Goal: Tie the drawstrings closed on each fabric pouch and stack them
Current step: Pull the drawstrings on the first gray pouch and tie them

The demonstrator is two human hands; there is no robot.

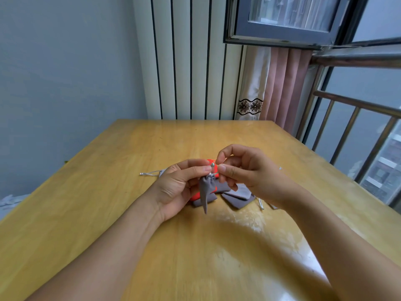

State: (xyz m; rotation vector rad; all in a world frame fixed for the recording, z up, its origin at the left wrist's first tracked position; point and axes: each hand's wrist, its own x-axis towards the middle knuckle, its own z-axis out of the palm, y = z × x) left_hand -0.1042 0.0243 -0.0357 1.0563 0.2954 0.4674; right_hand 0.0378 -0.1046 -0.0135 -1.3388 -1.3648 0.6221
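While both hands work above the bench (130,246), left hand (175,187) pinches grey pouch (205,192) at its gathered neck; pouch hangs long axis vertical, tip down. Right hand (245,172) pinches silver drawstring (213,165) w/ thumb & forefinger. More grey pouches (238,196) lie just behind.

Orange thing (211,165) mostly hidden behind both hands, identity unclear. Drawstring (211,175) at pouch (205,190) neck too fine to tell knot state. Grey pouches (238,195) on tabletop (108,213) partly covered by right hand (245,172). Both forearms cut off by bottom edge.
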